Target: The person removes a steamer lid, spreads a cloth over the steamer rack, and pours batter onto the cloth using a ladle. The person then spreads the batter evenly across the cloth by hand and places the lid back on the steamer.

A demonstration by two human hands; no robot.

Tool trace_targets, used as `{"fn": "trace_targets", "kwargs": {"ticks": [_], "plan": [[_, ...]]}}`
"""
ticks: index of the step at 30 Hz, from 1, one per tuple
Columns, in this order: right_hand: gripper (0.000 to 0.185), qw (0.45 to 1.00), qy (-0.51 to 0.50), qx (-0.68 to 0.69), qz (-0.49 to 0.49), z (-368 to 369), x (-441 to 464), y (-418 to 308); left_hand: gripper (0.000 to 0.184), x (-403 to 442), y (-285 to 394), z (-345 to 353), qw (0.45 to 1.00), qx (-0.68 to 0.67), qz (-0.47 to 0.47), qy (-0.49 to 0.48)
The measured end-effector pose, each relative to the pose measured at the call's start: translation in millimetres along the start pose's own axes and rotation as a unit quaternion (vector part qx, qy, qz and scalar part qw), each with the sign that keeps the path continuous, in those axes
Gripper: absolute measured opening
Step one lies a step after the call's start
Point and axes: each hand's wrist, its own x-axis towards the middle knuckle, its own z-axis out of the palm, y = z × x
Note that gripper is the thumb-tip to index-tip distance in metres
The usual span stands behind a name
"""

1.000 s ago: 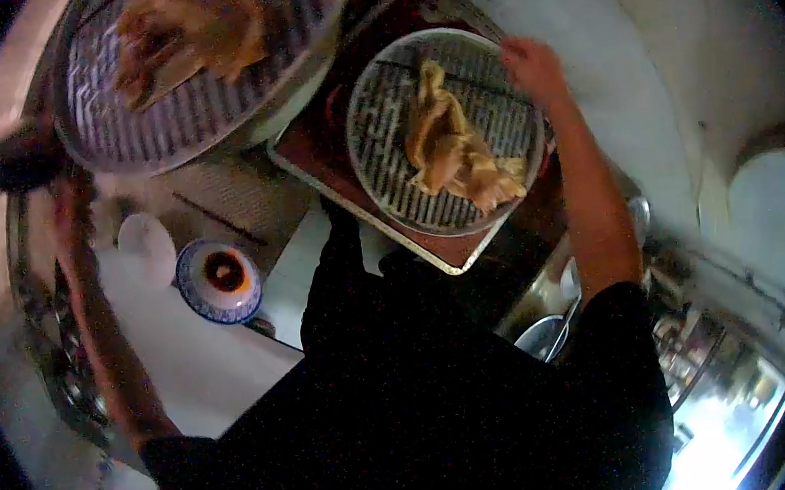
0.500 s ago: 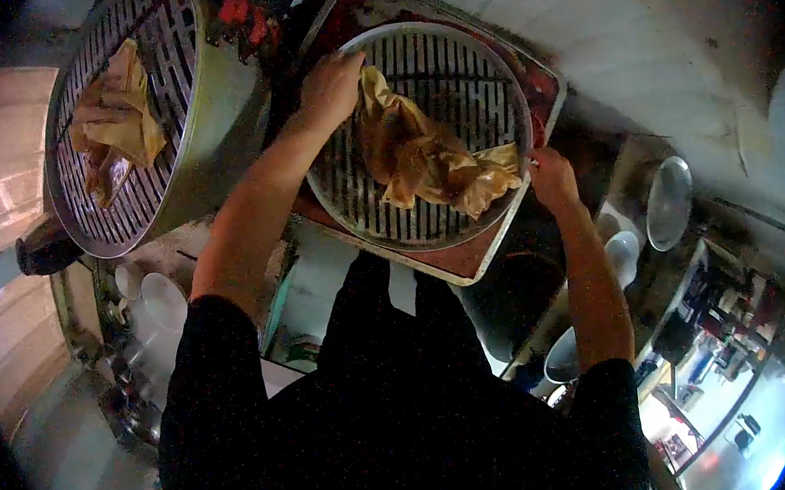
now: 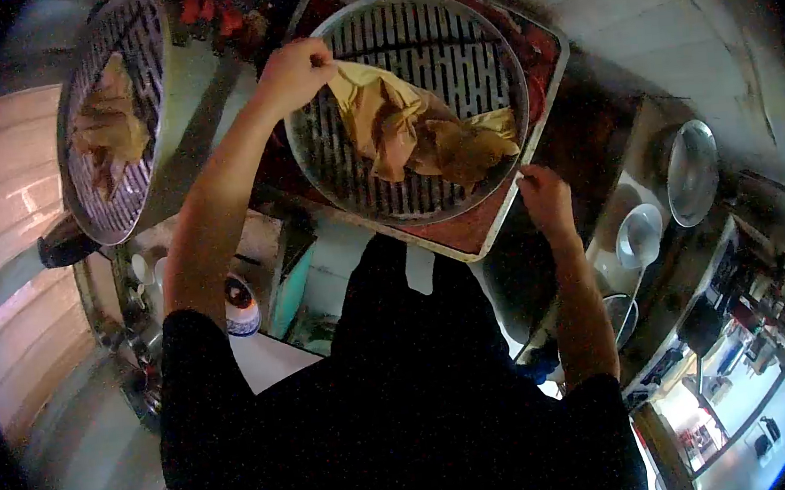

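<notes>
In left fingers (image 3: 325, 70), crumpled tan sheet (image 3: 429, 137) by corner.

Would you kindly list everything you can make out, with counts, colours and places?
Crumpled sheet: one, tan, on the centre rack
Centre rack: one, grey, on the tray
Tray: one, reddish brown, upper centre
Side rack: one, grey, upper left
Bundle: one, tan, on the side rack
Patterned bowl: one, blue and white, left of centre
Round dishes: at least three, silvery or pale, right
Wall tiles: many, pale, upper right
Sleeves: two, black, lower half
Left hand: one, bare, pinching the sheet's corner
Right hand: one, bare, near the tray's right edge
</notes>
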Motion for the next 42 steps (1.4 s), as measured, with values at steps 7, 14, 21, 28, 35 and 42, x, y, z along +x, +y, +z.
{"fn": "trace_targets", "kwargs": {"ticks": [7,14,21,28,35,42], "plan": [[0.027,0.996,0.003,0.083,-0.012,17,-44,-10,0.029,-60,93,-82,0.996,-0.057,-0.058,-0.032],[0.026,0.973,-0.088,0.195,-0.086,107,-61,-69,0.031,-70,147,-88,0.999,0.027,-0.044,-0.004],[0.039,0.947,-0.213,-0.136,-0.198,116,-17,-197,0.029,-74,156,-79,0.999,0.054,-0.002,0.009],[0.015,0.956,-0.148,-0.141,-0.209,125,-14,-161,0.029,-84,135,-81,0.994,0.093,-0.005,0.053],[0.013,0.957,-0.016,0.154,-0.245,92,-41,-205,0.05,-201,155,-79,0.986,-0.077,-0.031,-0.146],[0.022,0.923,-0.116,0.259,-0.26,58,-62,-279,0.039,-292,147,-25,0.954,-0.231,-0.185,0.045]]}}
